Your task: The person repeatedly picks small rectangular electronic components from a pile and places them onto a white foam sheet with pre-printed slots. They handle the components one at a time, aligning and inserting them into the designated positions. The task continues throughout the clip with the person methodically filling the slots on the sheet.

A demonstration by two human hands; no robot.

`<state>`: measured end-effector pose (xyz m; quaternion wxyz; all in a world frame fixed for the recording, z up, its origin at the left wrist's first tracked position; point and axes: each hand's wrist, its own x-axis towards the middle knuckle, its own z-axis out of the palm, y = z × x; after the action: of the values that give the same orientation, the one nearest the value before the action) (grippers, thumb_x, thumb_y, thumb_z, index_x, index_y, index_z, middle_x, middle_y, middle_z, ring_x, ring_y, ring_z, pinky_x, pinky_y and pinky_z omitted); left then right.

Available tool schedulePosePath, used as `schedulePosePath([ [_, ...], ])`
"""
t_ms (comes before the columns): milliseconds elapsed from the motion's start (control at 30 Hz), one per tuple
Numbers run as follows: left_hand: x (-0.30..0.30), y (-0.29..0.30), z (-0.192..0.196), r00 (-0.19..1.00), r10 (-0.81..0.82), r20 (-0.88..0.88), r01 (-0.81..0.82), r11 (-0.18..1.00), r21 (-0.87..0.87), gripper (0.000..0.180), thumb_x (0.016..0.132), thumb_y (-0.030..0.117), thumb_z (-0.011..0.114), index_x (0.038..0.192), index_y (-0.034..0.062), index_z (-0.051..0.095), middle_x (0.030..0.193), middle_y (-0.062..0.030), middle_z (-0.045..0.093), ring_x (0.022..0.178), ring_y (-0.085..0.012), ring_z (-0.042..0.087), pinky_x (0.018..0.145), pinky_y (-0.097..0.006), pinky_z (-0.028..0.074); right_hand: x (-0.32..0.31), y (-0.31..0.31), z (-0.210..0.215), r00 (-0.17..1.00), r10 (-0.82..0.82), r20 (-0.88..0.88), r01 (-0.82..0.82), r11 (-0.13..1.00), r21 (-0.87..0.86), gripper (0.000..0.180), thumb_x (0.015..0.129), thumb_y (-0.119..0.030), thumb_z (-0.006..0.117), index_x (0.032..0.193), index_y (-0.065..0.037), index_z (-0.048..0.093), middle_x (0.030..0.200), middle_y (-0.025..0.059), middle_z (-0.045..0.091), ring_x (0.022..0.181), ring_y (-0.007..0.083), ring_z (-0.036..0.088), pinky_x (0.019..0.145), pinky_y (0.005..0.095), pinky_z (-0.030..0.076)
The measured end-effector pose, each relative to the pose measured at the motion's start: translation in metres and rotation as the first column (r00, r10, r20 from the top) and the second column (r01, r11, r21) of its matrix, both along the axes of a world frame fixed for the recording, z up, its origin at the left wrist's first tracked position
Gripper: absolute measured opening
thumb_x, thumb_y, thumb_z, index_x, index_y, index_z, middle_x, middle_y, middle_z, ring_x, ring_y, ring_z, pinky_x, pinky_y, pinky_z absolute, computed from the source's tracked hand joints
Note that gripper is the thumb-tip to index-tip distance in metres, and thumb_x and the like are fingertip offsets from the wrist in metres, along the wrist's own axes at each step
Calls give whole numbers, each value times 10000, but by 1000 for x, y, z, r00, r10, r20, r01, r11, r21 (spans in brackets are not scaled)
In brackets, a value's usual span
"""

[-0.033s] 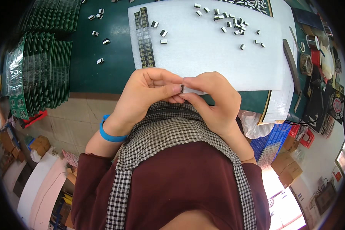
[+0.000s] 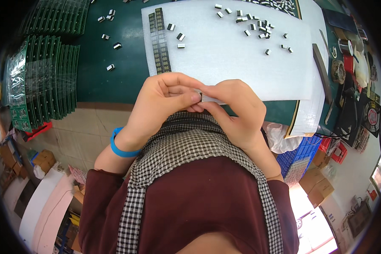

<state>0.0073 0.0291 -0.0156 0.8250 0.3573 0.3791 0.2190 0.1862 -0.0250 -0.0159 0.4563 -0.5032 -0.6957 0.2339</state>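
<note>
Close to my body, at the near edge of the worktable, my left hand and my right hand meet fingertip to fingertip. Between them is a small black-and-white block, pinched by the fingers of both hands and mostly covered by them. Beyond my hands lies a white foam sheet. On its left part are dark strips printed with rows of display digits. Similar loose black-and-white blocks lie beside the strips, and a cluster of them sits farther right.
Green circuit boards stand in rows at the left. More blocks are scattered on the green table mat. At the right are a dark bar, a wire spool and other tools. A blue crate stands below the table's right side.
The fingertips have shifted slightly around the small block, with the left index finger reaching a little farther right. Everything on the table looks the same.
</note>
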Motion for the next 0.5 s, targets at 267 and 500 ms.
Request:
schedulePosePath([
  [267, -2, 0, 26, 946, -132, -296, 228, 920, 320, 245, 800, -104, 512, 1033, -42, 553, 886, -70, 633, 858, -115, 621, 746, -235, 510, -7, -2, 2, 995, 95, 4, -95, 991, -95, 298, 690, -1, 693, 982, -36, 644, 804, 72, 607, 707, 214, 593, 599, 280, 476],
  [500, -36, 24, 6, 635, 608, -475, 415, 250, 875, 196, 762, -42, 595, 954, -23, 629, 939, -83, 591, 872, -196, 590, 755, -282, 485, 7, -2, 2, 693, -322, -644, -279, 705, -652, 98, 859, -65, 629, 933, -1, 628, 769, 15, 614, 693, 66, 572, 612, 195, 460],
])
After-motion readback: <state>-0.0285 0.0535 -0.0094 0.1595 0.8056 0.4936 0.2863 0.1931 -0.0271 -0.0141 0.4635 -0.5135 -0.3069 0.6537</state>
